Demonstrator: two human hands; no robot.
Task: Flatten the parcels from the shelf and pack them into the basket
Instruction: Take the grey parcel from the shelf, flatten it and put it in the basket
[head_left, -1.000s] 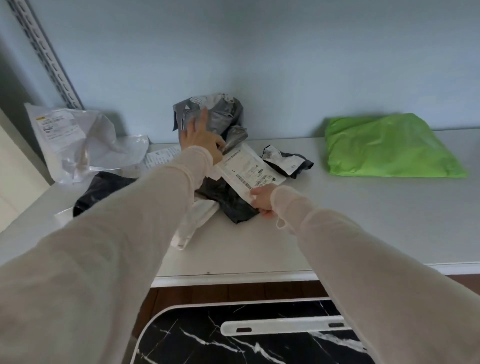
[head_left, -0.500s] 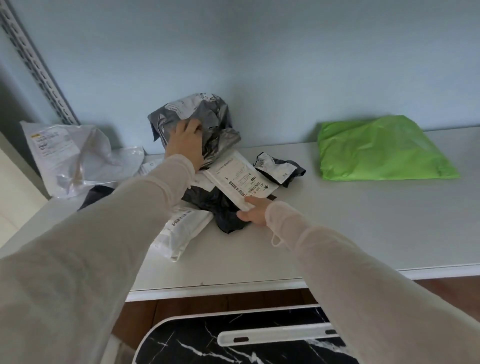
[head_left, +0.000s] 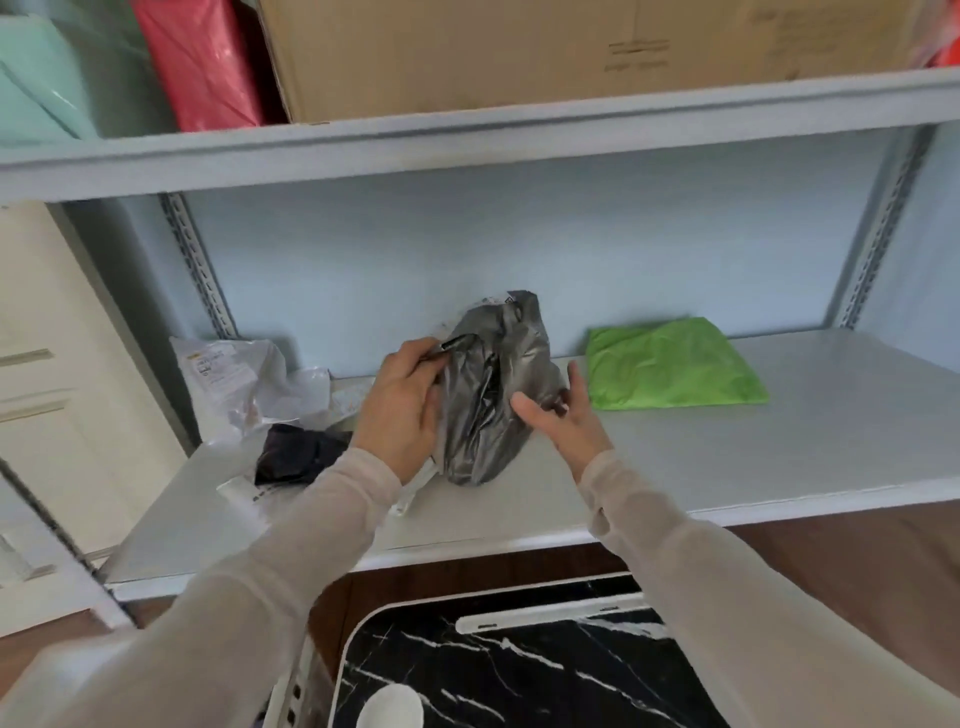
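A crumpled grey plastic parcel (head_left: 488, 405) is held upright just above the white shelf (head_left: 727, 457), in the middle of the view. My left hand (head_left: 402, 410) grips its upper left edge, fingers curled round the plastic. On the parcel's lower right side my right hand (head_left: 563, 415) touches it with spread, fairly straight fingers and the thumb on the front. A flat green parcel (head_left: 670, 364) lies on the shelf to the right. A clear-white parcel (head_left: 244, 374), a black parcel (head_left: 296, 452) and a white parcel (head_left: 244, 488) lie to the left.
An upper shelf (head_left: 467, 140) carries a cardboard box (head_left: 571, 52), a red bag (head_left: 208, 67) and a mint-green bag (head_left: 62, 78). Below the shelf edge is a black marbled surface (head_left: 519, 675) with a white handle (head_left: 550, 616). A white perforated rim (head_left: 293, 696) shows at the bottom.
The grey parcel has come off the pile at the back and forward between both hands. My right hand left the white labelled parcel. The view has pulled back and tilted up.
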